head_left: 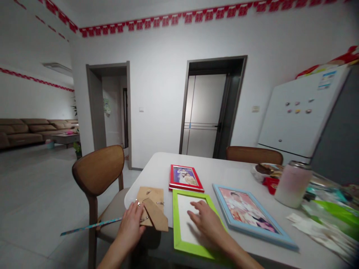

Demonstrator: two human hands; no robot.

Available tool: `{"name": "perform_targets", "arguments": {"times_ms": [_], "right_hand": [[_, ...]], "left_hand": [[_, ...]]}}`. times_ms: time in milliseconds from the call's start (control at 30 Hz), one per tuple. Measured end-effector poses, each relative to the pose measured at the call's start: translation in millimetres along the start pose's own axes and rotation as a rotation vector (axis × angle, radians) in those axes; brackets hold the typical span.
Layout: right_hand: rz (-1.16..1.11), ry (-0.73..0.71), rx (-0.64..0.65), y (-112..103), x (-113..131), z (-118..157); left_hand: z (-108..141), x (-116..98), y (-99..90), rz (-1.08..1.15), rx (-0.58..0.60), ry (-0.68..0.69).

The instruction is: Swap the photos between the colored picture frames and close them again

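Observation:
My left hand (132,220) rests at the left edge of a brown backing board (153,193) with metal clips and a fold-out stand. A blue patterned stick (92,225) juts out leftward from under that hand. Over the green frame (176,224), which has a white sheet (186,215) inside, hovers my right hand (206,221) with fingers apart and nothing in them. Behind it lies a red frame (171,178) with a photo. To the right is a light blue frame (228,215), also holding a photo. What my left fingers grip is partly hidden.
On the white table (215,170), a pink and white bottle (293,185) stands at the right, near crumpled tissues (316,228) and a green bag (336,213). One wooden chair (99,170) is at the left, another chair (254,154) behind the table.

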State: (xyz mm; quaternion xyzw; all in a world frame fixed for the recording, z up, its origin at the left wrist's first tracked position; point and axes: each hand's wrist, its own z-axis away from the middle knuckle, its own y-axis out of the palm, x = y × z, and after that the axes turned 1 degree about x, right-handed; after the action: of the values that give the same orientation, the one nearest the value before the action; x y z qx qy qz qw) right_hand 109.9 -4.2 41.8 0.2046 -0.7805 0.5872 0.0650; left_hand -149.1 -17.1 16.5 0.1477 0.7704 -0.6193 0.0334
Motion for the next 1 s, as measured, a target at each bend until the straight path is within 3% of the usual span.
{"name": "perform_targets", "arguments": {"times_ms": [100,167,333,533,700,833,1000], "right_hand": [[-0.128,-0.133,0.062,15,44,2],[-0.094,-0.134,0.033,24,67,-1],[-0.074,-0.139,0.027,34,81,-9],[-0.289,-0.134,-0.03,26,75,-5],[-0.308,-0.169,-0.121,-13,55,16],[-0.254,-0.03,-0.054,-37,12,46],[-0.188,0.07,0.017,-29,-26,64]], "left_hand": [[-9,14,10.8,-0.057,0.016,-0.015],[-10,13,19.1,-0.076,0.006,-0.008],[-7,6,32.0,-0.113,-0.112,0.046],[-3,-14,10.1,-0.069,-0.261,0.084],[11,-54,-7.5,0.021,-0.276,0.211],[22,-98,1.2,0.111,-0.144,0.365],[23,-124,15.0,0.18,0.045,0.379]]}}
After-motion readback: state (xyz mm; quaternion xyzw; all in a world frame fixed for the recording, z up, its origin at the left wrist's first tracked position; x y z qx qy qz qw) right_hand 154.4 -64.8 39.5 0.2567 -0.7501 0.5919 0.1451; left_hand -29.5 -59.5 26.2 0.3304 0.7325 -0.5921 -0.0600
